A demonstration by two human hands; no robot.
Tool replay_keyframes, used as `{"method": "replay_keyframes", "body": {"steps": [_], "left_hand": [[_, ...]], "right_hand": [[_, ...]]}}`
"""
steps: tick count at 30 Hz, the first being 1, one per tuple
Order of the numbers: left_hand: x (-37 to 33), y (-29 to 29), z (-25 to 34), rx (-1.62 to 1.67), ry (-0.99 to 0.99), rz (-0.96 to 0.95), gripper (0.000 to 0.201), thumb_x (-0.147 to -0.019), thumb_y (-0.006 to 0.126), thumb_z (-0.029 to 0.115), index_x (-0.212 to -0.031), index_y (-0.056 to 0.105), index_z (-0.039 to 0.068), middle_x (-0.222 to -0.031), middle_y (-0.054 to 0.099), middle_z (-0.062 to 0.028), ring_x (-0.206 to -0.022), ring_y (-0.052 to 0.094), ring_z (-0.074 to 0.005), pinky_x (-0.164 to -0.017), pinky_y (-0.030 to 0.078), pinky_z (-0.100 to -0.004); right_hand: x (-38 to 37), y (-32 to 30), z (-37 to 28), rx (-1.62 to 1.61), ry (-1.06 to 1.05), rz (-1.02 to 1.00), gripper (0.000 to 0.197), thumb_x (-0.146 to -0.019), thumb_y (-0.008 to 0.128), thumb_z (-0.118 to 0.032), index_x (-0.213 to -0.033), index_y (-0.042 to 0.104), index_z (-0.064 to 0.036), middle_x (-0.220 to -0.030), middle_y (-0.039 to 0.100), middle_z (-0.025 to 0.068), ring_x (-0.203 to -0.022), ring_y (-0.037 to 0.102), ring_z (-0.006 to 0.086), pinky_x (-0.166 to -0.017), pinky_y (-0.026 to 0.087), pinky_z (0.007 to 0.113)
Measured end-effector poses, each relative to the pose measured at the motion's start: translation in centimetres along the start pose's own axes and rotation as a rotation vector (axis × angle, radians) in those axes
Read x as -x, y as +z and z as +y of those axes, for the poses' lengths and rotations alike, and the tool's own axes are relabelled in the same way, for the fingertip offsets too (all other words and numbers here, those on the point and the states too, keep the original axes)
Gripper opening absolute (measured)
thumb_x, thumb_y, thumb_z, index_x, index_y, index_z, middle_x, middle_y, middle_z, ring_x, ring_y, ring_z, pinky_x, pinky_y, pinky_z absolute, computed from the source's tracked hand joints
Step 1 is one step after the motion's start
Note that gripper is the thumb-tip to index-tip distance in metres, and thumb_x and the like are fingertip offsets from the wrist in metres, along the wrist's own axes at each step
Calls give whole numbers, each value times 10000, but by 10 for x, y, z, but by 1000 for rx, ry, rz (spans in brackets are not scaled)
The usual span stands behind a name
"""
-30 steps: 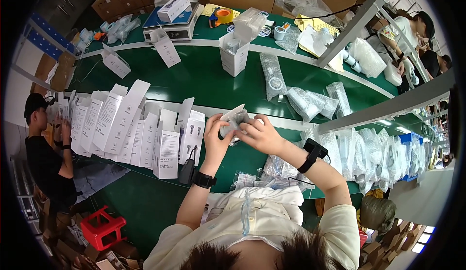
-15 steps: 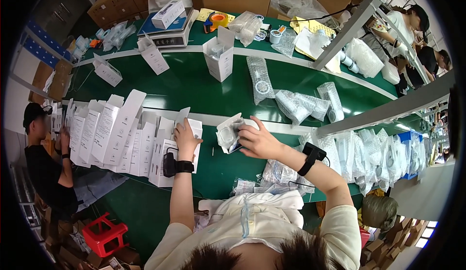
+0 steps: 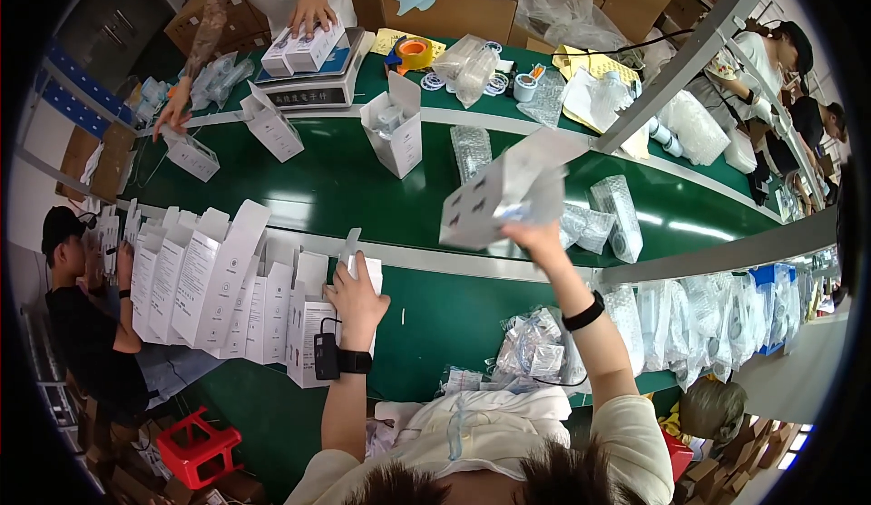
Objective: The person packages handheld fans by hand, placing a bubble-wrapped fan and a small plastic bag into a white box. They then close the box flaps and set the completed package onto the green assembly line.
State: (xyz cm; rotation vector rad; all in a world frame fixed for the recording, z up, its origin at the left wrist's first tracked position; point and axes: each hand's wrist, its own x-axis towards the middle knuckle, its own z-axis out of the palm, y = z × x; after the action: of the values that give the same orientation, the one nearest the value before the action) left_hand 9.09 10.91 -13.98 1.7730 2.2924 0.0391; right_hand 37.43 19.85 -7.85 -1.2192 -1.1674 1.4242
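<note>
Right hand (image 3: 537, 240) closed around one open white box (image 3: 474, 204), I hold it beyond the far edge of the worktop (image 3: 454, 305); my left hand (image 3: 357, 298), loosely spread, touches another; the carton row (image 3: 218, 292) remains unclosed.

A free lane is left on the near green worktop (image 3: 445, 310) between white cartons (image 3: 195, 278) and clear bags (image 3: 535, 351).
Passage is blocked leftward by the packed cartons, rightward by the bags and a grey beam (image 3: 726, 258); beyond the metal rail (image 3: 426, 256), it is obstructed by the white box (image 3: 476, 201) lifted in the right hand (image 3: 543, 244).
</note>
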Motion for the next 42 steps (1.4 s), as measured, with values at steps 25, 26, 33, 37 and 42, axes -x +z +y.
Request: {"method": "replay_keyframes", "body": {"steps": [25,26,33,37,42], "left_hand": [[42,4,59,932,386,49,782,-561,785,98,-1180,308,84,-1198,337,-242,-1097,396,-395,-890,376,-435],[41,3,60,937,402,61,773,-565,782,102,-1177,310,83,-1186,349,-245,-1101,392,-396,-892,376,-430],[47,9,60,815,472,53,795,-558,796,97,-1138,254,57,-1209,334,-226,-1089,426,-357,-887,389,-407],[48,32,71,963,544,34,780,-566,790,91,-1113,235,60,-1204,334,-257,-1094,417,-393,-896,382,-425],[63,19,89,1070,578,239,759,-574,784,63,-1063,204,80,-1200,331,-276,-1089,418,-421,-886,387,-444]], "right_hand": [[-74,5,103,1662,-2,-73,708,-518,770,-292,-1080,435,-19,-1036,517,175,-971,482,403,-727,455,486],[-68,0,100,1662,4,-67,708,-518,770,-292,-1080,435,-19,-1036,517,175,-971,482,403,-727,455,486],[28,-33,-40,482,-29,207,607,-624,662,-107,-1137,347,-34,-1062,488,160,-904,538,279,-754,464,363],[66,-2,-52,-409,-185,509,597,-691,577,-28,-1222,301,-26,-1096,472,138,-958,504,216,-805,435,304],[68,64,-12,192,-446,596,651,-696,616,-39,-1271,310,-56,-1185,422,139,-1023,468,271,-899,374,334]]}}
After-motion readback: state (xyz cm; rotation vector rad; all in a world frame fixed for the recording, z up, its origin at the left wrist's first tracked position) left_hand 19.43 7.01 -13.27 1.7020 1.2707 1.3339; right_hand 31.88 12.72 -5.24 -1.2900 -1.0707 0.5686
